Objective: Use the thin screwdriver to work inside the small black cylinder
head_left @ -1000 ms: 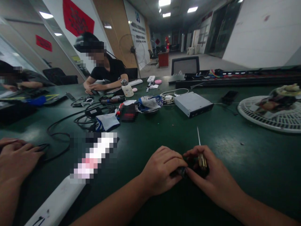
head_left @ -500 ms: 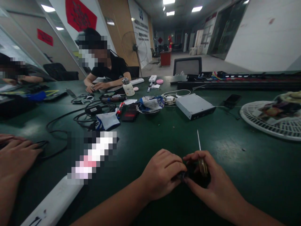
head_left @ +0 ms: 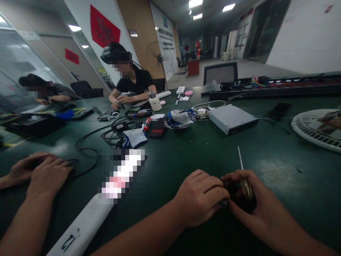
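Small dark object (head_left: 241, 202) with a brass-coloured section (head_left: 246, 188), held just above or on the dark green workbench (head_left: 282, 167) at lower right of the frame; contact with the surface cannot be told. A thin steel rod (head_left: 240, 158) rises from it, its long axis pointing away from the wearer and leaning slightly left. The right hand (head_left: 247, 188) is the nearer, closed around the object from the right. The left hand (head_left: 199, 197) is curled shut and comes in from the left, a small grey tip (head_left: 224, 202) showing at its fingers where it meets the object; the fingers hide what it grips. At lower left, a co-worker's two hands (head_left: 48, 174) rest on the bench near a looped black cable (head_left: 85, 151), beside a white strip (head_left: 85, 220) marked with a handwritten "12"; the strip's upper part is pixelated. Farther up the bench lie a grey metal box (head_left: 233, 119) and, at right, a white round fan guard (head_left: 317, 128). Writing on the red banner (head_left: 104, 26) and the far wall sign (head_left: 163, 32) cannot be read.
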{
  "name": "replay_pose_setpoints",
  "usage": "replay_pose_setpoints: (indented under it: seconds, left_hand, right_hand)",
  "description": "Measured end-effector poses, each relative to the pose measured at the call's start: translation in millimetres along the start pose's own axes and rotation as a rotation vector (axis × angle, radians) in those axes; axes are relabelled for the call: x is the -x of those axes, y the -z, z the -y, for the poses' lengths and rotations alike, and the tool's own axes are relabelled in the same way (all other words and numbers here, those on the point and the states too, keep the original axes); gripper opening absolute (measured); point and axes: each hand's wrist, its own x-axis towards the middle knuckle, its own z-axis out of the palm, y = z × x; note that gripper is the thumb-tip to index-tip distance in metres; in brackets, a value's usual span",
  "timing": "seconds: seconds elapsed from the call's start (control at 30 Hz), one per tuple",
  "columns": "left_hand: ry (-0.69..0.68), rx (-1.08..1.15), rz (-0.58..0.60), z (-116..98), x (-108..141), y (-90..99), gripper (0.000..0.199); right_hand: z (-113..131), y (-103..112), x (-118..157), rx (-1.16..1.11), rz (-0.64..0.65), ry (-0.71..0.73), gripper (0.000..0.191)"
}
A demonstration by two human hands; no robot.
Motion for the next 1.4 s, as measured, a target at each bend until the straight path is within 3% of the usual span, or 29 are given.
replay_pose_setpoints:
  seconds: [0.5, 0.83, 0.93, 1.07, 1.13, 1.27, 1.4]
  left_hand:
    - [0.026, 0.138, -0.114, 1, 1, -3.7, 0.02]
    - [-0.01, 0.179, -0.072, 0, 0, -3.1, 0.02]
    - [0.008, 0.211, -0.079, 0, 0, -2.8, 0.022]
    - [0.134, 0.233, -0.145, 0, 0, -1.6, 0.024]
    - [0.215, 0.237, -0.162, 1, 0, -0.6, 0.025]
    - [0.304, 0.298, -0.172, 2, -1, 1.9, 0.033]
    - [0.33, 0.322, -0.182, 3, -3, 3.2, 0.033]
  right_hand:
    - [10, 5, 0, -0.024, 0.007, -0.016, 0.029]
    - [7, 1, -1, -0.113, 0.031, 0.028, 0.046]
    - [9, 2, -2, -0.072, 0.026, 0.003, 0.039]
    - [8, 6, 2, -0.134, 0.019, -0.009, 0.017]
    - [5, 7, 5, -0.257, -0.046, 0.014, 0.012]
    - [-2, 9, 10, -0.42, -0.209, 0.172, 0.027]
    - [-1, 14, 12, -0.494, -0.172, 0.325, 0.036]
